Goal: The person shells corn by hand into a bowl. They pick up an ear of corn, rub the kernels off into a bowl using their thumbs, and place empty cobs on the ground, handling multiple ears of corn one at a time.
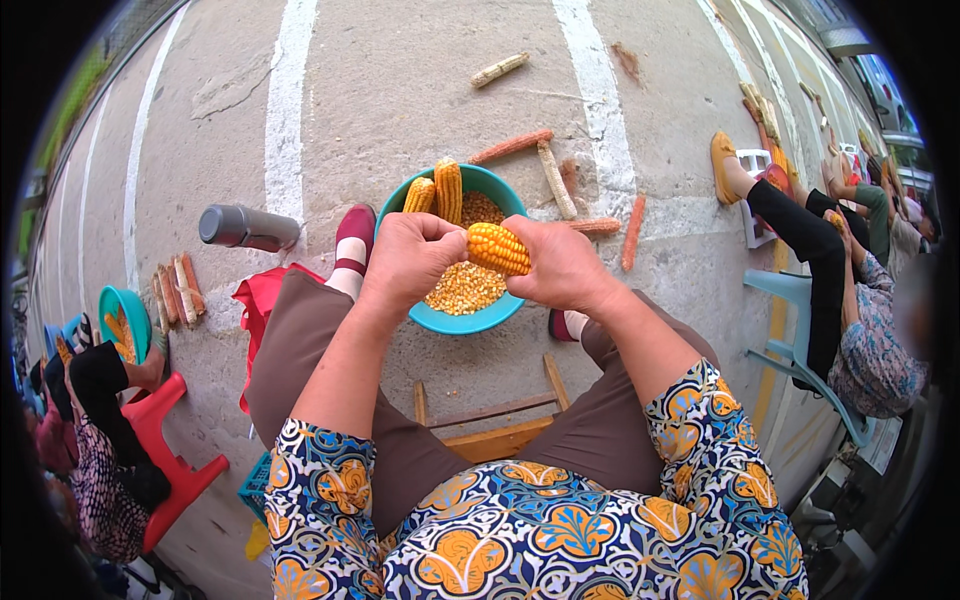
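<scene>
A yellow ear of corn (498,249) is held level above a turquoise plastic basin (469,324). My right hand (562,259) grips the ear's right end, thumb along the upper side. At its left end, the thumb and curled fingers of my left hand (412,259) close on the tip. Loose corn kernels (465,289) cover the basin's bottom. Two more ears stand inside against the far left wall, a taller ear of corn (448,189) and a shorter ear of corn (419,196). My hands and the held ear hide part of the basin's middle.
Bare cobs (555,180) lie scattered beyond the basin. A grey thermos flask (249,228) lies left of my foot, near a red bag (259,319). Seated people flank me, one on a red stool (169,450), another on a light-blue chair (787,315).
</scene>
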The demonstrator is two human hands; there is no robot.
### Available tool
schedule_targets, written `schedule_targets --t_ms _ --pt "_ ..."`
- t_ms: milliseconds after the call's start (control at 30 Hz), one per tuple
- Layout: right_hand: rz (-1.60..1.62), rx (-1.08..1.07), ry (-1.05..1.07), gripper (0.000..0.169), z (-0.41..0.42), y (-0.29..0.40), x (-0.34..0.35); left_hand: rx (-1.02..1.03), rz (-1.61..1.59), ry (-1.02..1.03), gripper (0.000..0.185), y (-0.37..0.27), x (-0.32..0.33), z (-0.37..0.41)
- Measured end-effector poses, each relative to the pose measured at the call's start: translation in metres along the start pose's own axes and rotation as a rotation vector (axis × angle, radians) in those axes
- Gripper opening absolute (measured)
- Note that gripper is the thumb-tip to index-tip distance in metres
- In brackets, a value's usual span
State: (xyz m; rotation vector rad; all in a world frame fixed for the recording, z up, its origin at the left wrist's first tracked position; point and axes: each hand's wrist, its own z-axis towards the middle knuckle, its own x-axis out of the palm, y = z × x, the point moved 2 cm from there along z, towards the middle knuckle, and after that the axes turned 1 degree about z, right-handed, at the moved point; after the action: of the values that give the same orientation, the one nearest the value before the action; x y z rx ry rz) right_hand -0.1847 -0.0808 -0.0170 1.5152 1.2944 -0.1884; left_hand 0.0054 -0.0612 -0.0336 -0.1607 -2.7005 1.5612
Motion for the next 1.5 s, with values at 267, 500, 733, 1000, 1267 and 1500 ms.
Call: schedule_targets --t_ms 267,500,733,1000,1267,1500 --pt "0.093 0.008 0.067 0.043 -0.002 -0.004 0.004 -0.045 0.010 0.028 0.010 0.006 0.000 -0.001" --pt "0.208 0.014 0.096 0.045 0.001 -0.008 0.004 -0.076 -0.146 0.046 0.009 -0.001 -0.002 -0.004" --pt "0.139 0.005 0.101 0.043 0.001 -0.005 -0.002 -0.084 -0.155 0.045 0.013 -0.004 -0.004 -0.004" --pt "0.153 0.033 0.123 0.042 0.000 -0.006 -0.002 -0.007 -0.179 0.105 0.020 -0.004 0.005 -0.004" --pt "0.172 0.031 0.123 0.044 -0.001 -0.009 -0.001 -0.050 -0.191 0.117 0.018 -0.003 0.004 -0.002" --pt "0.172 0.044 0.132 0.045 -0.001 -0.005 -0.001 -0.023 -0.113 0.127 0.022 -0.007 0.003 -0.006"
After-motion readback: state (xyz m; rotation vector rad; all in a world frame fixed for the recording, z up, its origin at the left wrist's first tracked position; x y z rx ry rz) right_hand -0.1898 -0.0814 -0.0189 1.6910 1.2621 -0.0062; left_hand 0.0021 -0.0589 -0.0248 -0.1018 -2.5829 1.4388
